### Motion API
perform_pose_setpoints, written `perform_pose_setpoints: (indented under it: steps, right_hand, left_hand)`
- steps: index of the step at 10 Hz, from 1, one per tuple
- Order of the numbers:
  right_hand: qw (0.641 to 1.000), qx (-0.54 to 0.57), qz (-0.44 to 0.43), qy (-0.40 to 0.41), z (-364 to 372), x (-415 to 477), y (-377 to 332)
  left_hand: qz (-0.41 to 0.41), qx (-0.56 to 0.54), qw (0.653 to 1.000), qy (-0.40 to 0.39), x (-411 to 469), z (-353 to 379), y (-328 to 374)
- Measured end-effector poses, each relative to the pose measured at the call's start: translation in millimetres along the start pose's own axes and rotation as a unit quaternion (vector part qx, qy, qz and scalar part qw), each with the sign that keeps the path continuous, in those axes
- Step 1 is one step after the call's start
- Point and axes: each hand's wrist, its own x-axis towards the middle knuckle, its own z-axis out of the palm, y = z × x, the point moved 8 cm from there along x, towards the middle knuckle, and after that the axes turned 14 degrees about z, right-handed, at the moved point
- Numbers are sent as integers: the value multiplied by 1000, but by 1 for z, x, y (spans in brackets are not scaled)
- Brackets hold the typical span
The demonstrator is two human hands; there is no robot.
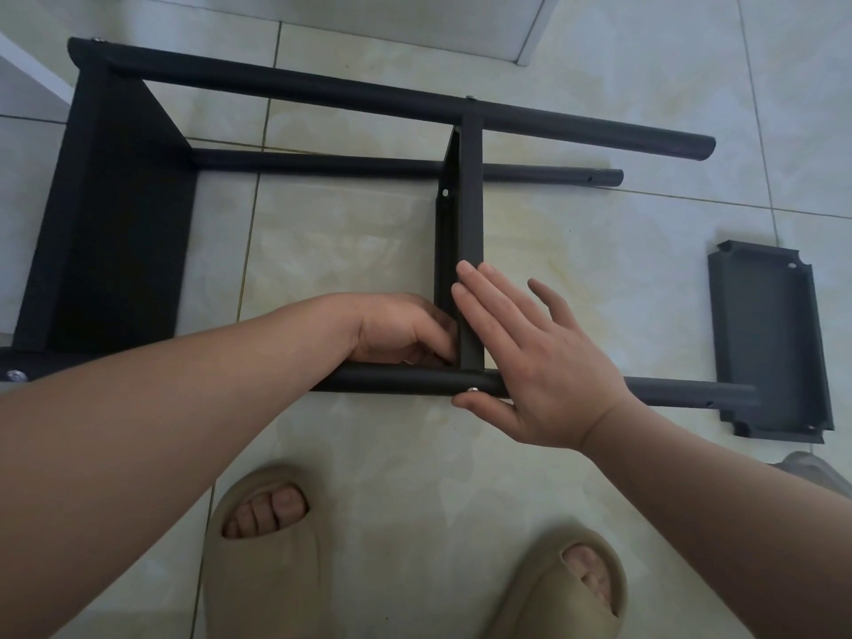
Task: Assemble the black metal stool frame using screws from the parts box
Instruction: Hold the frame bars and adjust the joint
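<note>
Black stool frame (322, 92), lying on its side on the tiled floor (346, 232). Left hand (401, 327): fingers curled against cross brace (470, 214), tips hidden. Right hand (530, 357): flat across brace, thumb beside screw (473, 389). Loose panel (770, 343) at right.

Frame (322, 92) and bracket (770, 343) on tiled floor (346, 232)

One black stool frame (115, 214) lies on the floor, made up of three long tubes (369, 96) and two fixed cross members, a wide panel (106, 279) and a narrow crosspiece (470, 223), with five silver screw heads (445, 192) showing on it. One loose grey bracket plate (770, 343) lies apart from it. There are two hands, the left hand (401, 327) and the right hand (544, 362), and two tan slippers (263, 560).
</note>
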Motion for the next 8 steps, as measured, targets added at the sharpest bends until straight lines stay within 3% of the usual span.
perform_pose_setpoints:
  steps: [3, 6, 7, 8]
  right_hand:
    - [1000, 2, 0, 3, 0, 0, 0]
    - [1000, 0, 0, 2, 0, 0, 0]
    - [1000, -1, 0, 2, 1, 0, 0]
    - [1000, 1, 1, 3, 0, 0, 0]
  left_hand:
    - [4, 30, 1000, -4, -2, -3, -2]
    - [-4, -53, 998, -22, -2, 6, 2]
    - [-2, 45, 999, -18, -2, 0, -1]
    - [4, 62, 998, -4, -2, -3, 0]
